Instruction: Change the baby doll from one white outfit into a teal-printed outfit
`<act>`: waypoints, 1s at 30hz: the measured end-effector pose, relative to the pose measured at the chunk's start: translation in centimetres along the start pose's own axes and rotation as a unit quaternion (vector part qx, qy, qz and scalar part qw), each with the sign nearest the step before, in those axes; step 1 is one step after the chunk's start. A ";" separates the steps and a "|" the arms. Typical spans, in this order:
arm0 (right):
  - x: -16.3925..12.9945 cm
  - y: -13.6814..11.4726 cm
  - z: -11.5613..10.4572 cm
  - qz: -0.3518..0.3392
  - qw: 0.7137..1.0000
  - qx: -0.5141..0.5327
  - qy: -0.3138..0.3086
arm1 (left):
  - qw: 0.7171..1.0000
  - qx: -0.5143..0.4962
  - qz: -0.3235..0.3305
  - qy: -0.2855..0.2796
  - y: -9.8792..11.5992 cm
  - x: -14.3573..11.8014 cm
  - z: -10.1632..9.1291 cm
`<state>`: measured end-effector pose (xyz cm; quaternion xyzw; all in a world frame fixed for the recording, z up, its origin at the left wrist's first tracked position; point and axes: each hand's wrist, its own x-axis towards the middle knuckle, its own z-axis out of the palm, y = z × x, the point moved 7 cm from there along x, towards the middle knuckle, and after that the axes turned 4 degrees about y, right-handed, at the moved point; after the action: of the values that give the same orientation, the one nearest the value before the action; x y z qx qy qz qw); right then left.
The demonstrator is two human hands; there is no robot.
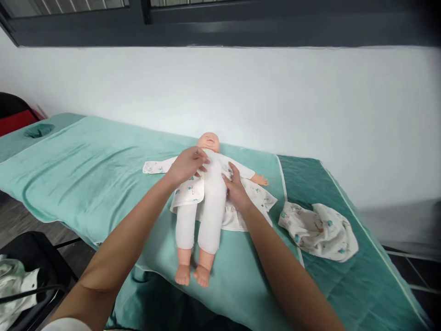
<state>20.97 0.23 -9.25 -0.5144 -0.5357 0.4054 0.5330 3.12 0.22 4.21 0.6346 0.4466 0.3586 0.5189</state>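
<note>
A baby doll (212,197) with a white cloth body lies on its back, head toward the wall and bare feet toward me. A white printed baby shirt (189,193) is spread open around it. One sleeve reaches out flat to the left; on the right, the doll's hand comes out of the other sleeve. My left hand (189,164) is over the shirt's left front at the doll's chest, fingers loosely bent and apart. Against the doll's right-hand side rests my right hand (237,187), its thumb and fingers apart. I see nothing gripped in either hand.
Crumpled white printed clothing (320,232) lies to the right on the dark green quilted cover (347,280). The bed has a pale green cover (86,161) and stands against a white wall (310,105). A black chair (44,257) holding cloth stands at lower left.
</note>
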 end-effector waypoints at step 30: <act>-3.8 -5.7 -2.2 -0.079 0.951 -0.170 -0.244 | 0.701 0.651 0.187 -0.224 -1.5 9.6 18.4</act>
<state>22.05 -4.58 -4.04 -0.4389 -0.7494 0.3777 0.3211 23.00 3.08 -1.07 0.9463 0.3118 -0.0843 -0.0160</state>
